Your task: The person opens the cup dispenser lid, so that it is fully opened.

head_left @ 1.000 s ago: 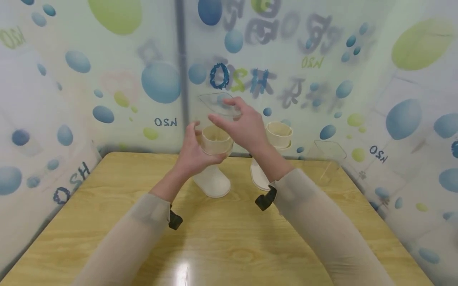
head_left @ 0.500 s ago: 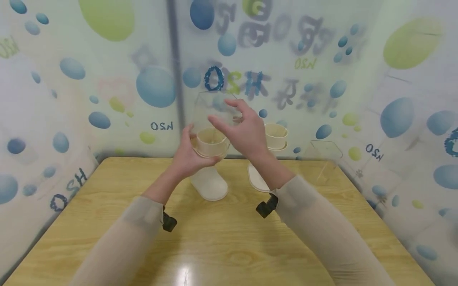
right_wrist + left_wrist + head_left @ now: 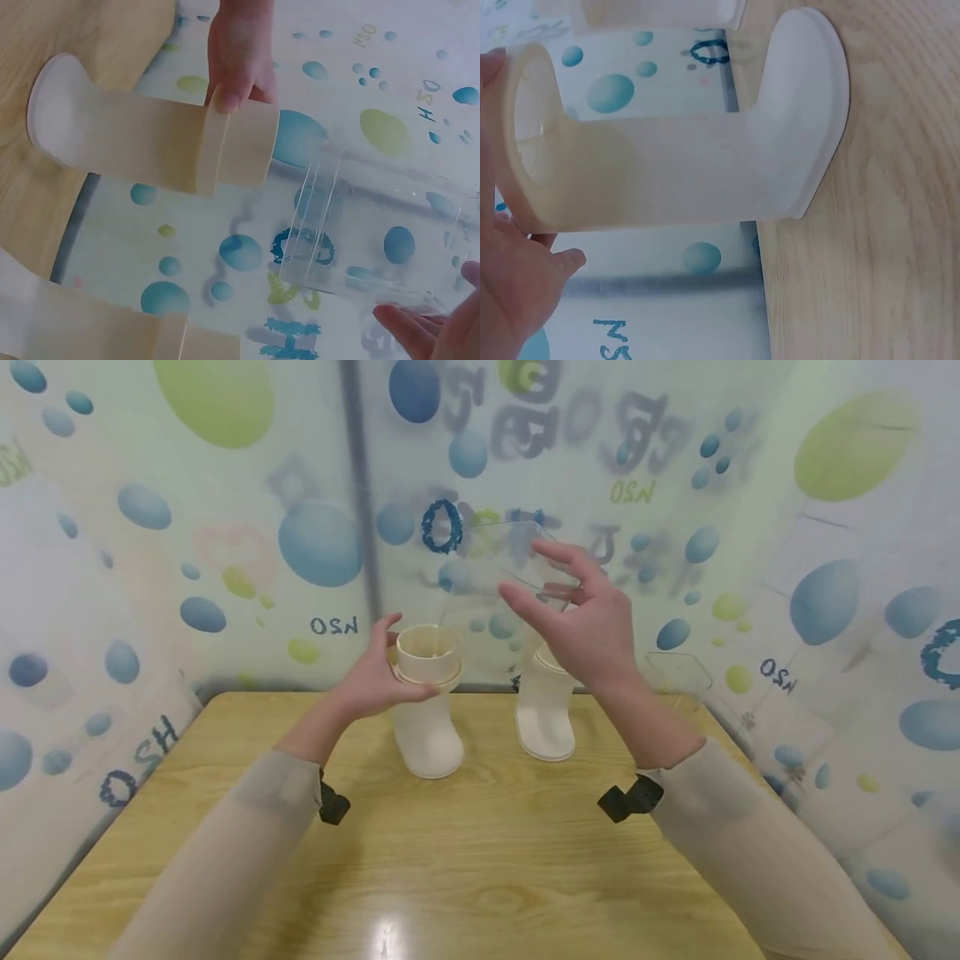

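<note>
My left hand [image 3: 367, 677] grips the cream collar at the top of a white boot-shaped stand [image 3: 431, 739], which stands upright on the table. In the right wrist view, thumb and fingers lie around that collar. My right hand [image 3: 596, 622] holds a clear, see-through container [image 3: 397, 232] tilted in the air, to the right of the stand's top. Right fingertips [image 3: 405, 330] press on the container's far end, while its other end points at the collar, apart from it. A second white boot-shaped stand [image 3: 545, 718] stands to the right, its top partly hidden by the right hand.
Another clear container [image 3: 678, 672] stands at the table's back right corner. The wooden table [image 3: 487, 860] runs up to a wall [image 3: 315, 552] printed with blue and green drops, with more printed walls at both sides.
The clear container has come off the left stand's collar and moved up and right with my right hand. My left hand has stayed at the collar.
</note>
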Demonstrator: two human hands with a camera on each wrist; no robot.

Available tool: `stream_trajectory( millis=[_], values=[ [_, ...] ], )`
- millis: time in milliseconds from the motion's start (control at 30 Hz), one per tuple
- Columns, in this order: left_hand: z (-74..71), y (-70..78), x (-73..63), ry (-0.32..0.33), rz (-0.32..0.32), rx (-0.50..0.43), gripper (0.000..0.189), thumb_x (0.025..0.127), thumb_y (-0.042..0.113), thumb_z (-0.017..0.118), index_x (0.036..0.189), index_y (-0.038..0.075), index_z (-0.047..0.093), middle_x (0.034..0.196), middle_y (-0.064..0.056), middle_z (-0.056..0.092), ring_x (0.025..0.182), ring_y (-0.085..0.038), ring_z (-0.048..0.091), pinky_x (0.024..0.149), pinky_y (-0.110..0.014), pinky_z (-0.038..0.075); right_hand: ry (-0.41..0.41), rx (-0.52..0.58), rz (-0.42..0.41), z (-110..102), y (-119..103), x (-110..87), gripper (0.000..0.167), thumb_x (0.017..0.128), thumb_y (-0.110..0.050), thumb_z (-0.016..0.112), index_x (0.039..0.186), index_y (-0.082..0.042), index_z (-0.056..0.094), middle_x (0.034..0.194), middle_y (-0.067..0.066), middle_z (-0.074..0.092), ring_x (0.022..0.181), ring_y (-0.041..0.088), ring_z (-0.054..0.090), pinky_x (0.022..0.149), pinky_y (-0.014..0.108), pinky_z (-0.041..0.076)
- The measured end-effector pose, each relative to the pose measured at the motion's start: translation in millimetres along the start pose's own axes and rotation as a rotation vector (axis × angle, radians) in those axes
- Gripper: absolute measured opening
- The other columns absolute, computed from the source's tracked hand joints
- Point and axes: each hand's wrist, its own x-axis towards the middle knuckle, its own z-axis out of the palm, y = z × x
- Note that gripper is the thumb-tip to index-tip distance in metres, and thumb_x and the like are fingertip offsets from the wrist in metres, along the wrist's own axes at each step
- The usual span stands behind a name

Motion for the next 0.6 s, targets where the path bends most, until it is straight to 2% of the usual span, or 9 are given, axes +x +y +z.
stream_trajectory(
  millis=[100,300,400,500,600],
  values=[
    [-6.9,-0.4,3.4,-0.048,-0.015,0.014,0.137,0.082,0.033,0.097,0.176,0.022,-0.003,0.174,-0.025,0.031,0.154,-0.045,0.044,0.125,-0.066,0.039,-0.001,-0.001,0.015,-11,2,-6.4,0.056,0.093,-0.047,0.086,0.145,-0.038,0.07,0.158,-0.017,0.06,0.124,0.022,0.076,0.082,0.026,0.063],
    [-17.8,0.7,8.3,-0.142,-0.034,0.027,0.136,0.086,0.031,0.092,0.176,0.025,-0.01,0.18,-0.026,0.017,0.157,-0.047,0.039,0.128,-0.068,0.032,-0.015,-0.007,0.026,-26,10,-19.5,0.057,0.093,-0.045,0.087,0.147,-0.036,0.069,0.162,-0.017,0.056,0.128,0.024,0.074,0.083,0.025,0.063],
    [-20.5,0.9,8.5,-0.165,-0.042,0.022,0.137,0.087,0.03,0.091,0.176,0.026,-0.013,0.182,-0.024,0.011,0.16,-0.047,0.034,0.13,-0.069,0.028,-0.029,-0.015,0.028,-30,13,-25.0,0.057,0.094,-0.045,0.086,0.148,-0.036,0.069,0.163,-0.015,0.056,0.129,0.023,0.074,0.082,0.024,0.063],
    [-16.8,-0.4,6.9,-0.129,-0.065,0.013,0.138,0.087,0.036,0.092,0.176,0.023,-0.012,0.183,-0.022,0.013,0.164,-0.046,0.029,0.132,-0.069,0.025,-0.042,-0.017,0.032,-34,16,-30.5,0.057,0.094,-0.043,0.087,0.148,-0.034,0.069,0.165,-0.013,0.054,0.128,0.023,0.074,0.08,0.023,0.063],
    [-6.6,-2.3,4.0,-0.043,-0.103,-0.004,0.138,0.086,0.046,0.094,0.177,0.018,-0.006,0.18,-0.021,0.021,0.163,-0.044,0.031,0.131,-0.067,0.029,-0.055,-0.034,0.039,-38,19,-36.1,0.056,0.094,-0.042,0.087,0.147,-0.034,0.069,0.164,-0.013,0.056,0.129,0.023,0.073,0.078,0.022,0.063]
  ],
)
